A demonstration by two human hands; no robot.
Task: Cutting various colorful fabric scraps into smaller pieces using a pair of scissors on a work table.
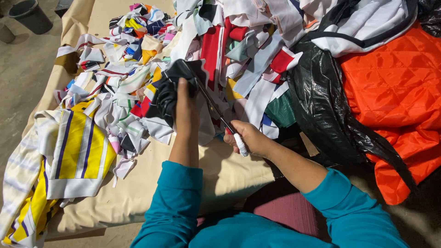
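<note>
My left hand is raised over the table and grips a bunched piece of black fabric. My right hand holds a pair of scissors with white handles. The long blades point up and left and reach the upper edge of the black fabric. Both arms wear teal sleeves. Under the hands lies a heap of cut fabric scraps in white, red, yellow and blue.
A yellow, white and purple striped garment lies at the left on the beige table cover. A black plastic bag and orange quilted fabric sit at the right. A dark bucket stands on the floor, far left.
</note>
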